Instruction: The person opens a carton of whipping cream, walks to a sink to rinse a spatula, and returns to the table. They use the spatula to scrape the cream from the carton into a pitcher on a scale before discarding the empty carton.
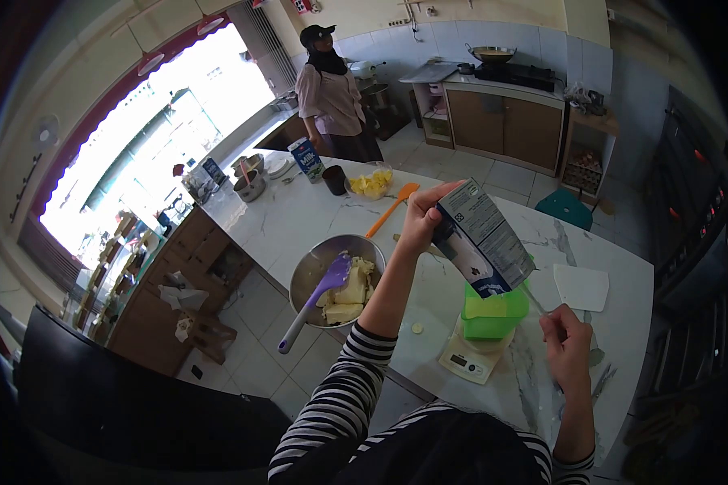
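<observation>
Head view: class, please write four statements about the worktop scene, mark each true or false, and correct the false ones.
1. The left hand holds a carton. True.
2. A purple spatula lies on the scale. False: the purple spatula rests in the metal bowl.
3. The green container stands on the scale. True.
4. An orange spatula is inside the carton. False: the orange spatula lies on the worktop.

Table (627,327): scale (466,363) near front, tub (493,325) on it, carton (484,241) over tub. Flat board (581,288) to tub's right. Left: mixing bowl (306,263), butter (354,286) and spatula (328,284) inside (handle over rim). Behind bowl: second spatula (388,212); beyond, cup (335,180), milk carton (306,161) left of it.
</observation>
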Available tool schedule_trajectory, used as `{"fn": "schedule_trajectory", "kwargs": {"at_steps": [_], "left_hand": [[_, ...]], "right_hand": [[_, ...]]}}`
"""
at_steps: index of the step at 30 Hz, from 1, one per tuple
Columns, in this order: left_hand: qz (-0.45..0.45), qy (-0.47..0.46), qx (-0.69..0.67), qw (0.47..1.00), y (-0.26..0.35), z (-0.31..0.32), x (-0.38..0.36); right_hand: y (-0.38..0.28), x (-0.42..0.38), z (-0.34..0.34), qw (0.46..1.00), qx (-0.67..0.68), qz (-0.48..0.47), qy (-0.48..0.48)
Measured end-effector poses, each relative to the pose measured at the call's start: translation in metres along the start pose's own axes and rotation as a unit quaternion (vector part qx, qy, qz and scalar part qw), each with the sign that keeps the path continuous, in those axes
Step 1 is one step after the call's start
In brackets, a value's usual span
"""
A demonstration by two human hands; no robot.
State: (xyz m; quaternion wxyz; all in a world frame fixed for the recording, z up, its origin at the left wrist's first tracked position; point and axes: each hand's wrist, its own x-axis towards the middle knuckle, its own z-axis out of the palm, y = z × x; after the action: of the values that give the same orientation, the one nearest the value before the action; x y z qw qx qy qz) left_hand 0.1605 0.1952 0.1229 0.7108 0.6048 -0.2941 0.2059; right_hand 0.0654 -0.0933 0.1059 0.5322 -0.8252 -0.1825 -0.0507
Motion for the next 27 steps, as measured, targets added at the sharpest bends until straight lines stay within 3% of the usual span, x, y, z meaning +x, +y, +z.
{"fn": "schedule_trajectory", "kwargs": {"at_steps": [5,11,18,20,27], "left_hand": [[0.038,-0.011,0.043,0.998,0.004,0.008,0.002],[0.028,-0.008,0.022,0.999,0.005,0.016,-0.001],[0.029,-0.011,0.045,0.999,0.011,0.016,-0.002],[0.004,-0.025,0.042,0.999,0.01,0.018,-0.004],[0.008,-0.022,0.034,0.999,0.005,0.017,-0.004]], "right_hand": [[0.001,0.012,0.015,0.984,-0.093,-0.118,0.094],[-0.009,0.02,0.027,0.977,-0.081,-0.145,0.134],[-0.007,0.022,0.026,0.968,-0.097,-0.176,0.149],[-0.009,0.022,0.025,0.949,-0.146,-0.231,0.155],[-0.005,0.018,0.027,0.945,-0.201,-0.223,0.133]]}}
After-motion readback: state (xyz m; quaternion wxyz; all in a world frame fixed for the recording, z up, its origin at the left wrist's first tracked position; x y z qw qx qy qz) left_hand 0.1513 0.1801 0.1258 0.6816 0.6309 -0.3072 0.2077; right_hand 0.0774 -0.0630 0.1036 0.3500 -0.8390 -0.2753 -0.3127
